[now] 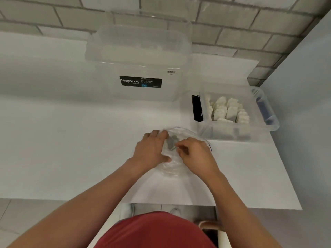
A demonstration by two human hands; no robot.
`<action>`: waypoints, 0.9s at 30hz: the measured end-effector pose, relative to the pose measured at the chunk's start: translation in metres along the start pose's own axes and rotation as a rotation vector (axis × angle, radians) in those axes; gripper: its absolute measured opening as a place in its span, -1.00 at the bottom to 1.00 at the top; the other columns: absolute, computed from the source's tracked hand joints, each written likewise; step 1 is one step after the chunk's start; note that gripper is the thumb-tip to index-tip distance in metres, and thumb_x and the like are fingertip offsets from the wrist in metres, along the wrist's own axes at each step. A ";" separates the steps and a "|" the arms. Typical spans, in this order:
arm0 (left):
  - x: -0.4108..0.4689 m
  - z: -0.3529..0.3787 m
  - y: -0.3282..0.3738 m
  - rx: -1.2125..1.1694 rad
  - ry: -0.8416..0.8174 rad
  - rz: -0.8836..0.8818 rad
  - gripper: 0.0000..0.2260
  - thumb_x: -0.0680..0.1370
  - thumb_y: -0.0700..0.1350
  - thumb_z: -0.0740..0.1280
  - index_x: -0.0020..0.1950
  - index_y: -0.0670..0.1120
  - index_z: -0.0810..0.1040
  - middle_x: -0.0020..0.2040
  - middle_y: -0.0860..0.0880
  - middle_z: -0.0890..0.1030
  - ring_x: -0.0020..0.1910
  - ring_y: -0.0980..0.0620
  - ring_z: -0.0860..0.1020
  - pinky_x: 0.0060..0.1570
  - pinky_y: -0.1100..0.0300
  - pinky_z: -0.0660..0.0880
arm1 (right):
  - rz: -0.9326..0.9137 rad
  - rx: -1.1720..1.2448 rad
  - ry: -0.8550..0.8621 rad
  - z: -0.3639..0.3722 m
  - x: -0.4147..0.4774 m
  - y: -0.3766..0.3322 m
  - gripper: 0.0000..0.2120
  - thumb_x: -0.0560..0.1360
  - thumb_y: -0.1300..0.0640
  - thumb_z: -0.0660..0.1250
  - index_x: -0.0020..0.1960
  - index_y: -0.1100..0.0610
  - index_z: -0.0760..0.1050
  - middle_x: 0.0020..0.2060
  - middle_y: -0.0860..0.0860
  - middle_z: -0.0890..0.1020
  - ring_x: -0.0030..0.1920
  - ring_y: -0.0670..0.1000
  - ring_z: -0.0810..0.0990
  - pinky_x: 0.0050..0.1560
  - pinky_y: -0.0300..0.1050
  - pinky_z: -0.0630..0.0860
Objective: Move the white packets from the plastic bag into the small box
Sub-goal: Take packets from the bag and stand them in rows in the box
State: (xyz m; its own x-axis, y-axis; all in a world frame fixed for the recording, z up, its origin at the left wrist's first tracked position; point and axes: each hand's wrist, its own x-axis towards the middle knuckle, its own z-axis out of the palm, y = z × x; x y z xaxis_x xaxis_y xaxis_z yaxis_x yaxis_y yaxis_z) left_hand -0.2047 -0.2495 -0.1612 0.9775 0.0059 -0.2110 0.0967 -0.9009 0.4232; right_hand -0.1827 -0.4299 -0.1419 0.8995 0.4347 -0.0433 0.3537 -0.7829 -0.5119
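A clear plastic bag (172,167) with a blue zip edge lies on the white table (71,149) in front of me. My left hand (152,149) grips its left side near the opening. My right hand (195,154) pinches the bag's film by the opening, fingers curled. A small grey shape shows through the bag between my hands; I see no white packets in it. The small clear box (265,108) stands to the right, holding several white packets (227,110).
A large clear Megabox storage box (139,56) with its lid stands at the back of the table against a tiled wall. A grey wall closes the right side. The table's front edge runs just above my red shirt.
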 end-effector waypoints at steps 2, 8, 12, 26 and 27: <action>-0.001 0.000 -0.001 -0.010 0.013 0.018 -0.30 0.29 0.15 0.57 0.33 0.10 0.32 0.31 0.00 0.44 0.23 -0.13 0.46 0.10 -0.11 0.54 | 0.016 -0.063 -0.003 0.007 0.007 -0.003 -0.82 0.57 0.13 0.32 0.07 0.01 0.69 -0.03 -0.03 0.67 -0.03 0.06 0.63 -0.04 0.04 0.58; -0.004 -0.001 -0.007 -0.033 0.017 0.027 -0.14 0.29 0.17 0.57 0.51 0.14 0.25 0.39 -0.01 0.38 0.31 -0.11 0.41 0.16 -0.04 0.51 | 0.174 -0.197 -0.026 0.019 0.031 -0.016 -0.79 0.58 -0.07 0.25 0.01 -0.05 0.63 -0.03 -0.03 0.62 -0.04 0.13 0.63 -0.16 -0.01 0.55; -0.004 -0.003 -0.006 -0.037 0.019 0.021 -0.11 0.26 0.16 0.59 0.51 0.13 0.25 0.36 -0.01 0.41 0.31 -0.11 0.41 0.15 0.00 0.50 | 0.205 -0.165 -0.021 0.020 0.032 -0.018 -0.86 0.53 -0.03 0.34 0.02 -0.03 0.62 -0.01 -0.05 0.64 -0.01 0.12 0.63 -0.13 -0.02 0.55; -0.001 -0.003 -0.006 -0.004 0.012 0.006 -0.08 0.21 0.19 0.59 0.49 0.13 0.24 0.32 0.00 0.44 0.29 -0.11 0.41 0.14 -0.03 0.51 | 0.247 -0.282 -0.054 -0.011 0.023 -0.012 -0.77 0.55 0.03 0.33 -0.15 0.18 0.58 -0.22 0.09 0.64 -0.11 0.19 0.62 -0.15 -0.05 0.50; -0.001 -0.003 -0.006 -0.001 0.007 0.006 -0.07 0.22 0.19 0.59 0.50 0.13 0.23 0.33 0.00 0.43 0.30 -0.11 0.40 0.15 -0.03 0.51 | 0.237 -0.277 -0.030 -0.011 0.024 -0.013 -0.80 0.58 0.05 0.31 0.02 0.16 0.61 -0.09 0.11 0.68 -0.01 0.20 0.63 -0.06 -0.02 0.54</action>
State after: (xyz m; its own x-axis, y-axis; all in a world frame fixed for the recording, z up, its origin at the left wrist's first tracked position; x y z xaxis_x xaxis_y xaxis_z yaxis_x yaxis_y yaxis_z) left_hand -0.2052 -0.2427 -0.1608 0.9794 0.0035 -0.2018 0.0908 -0.9004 0.4255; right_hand -0.1630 -0.4140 -0.1272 0.9583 0.2368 -0.1602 0.1964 -0.9524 -0.2331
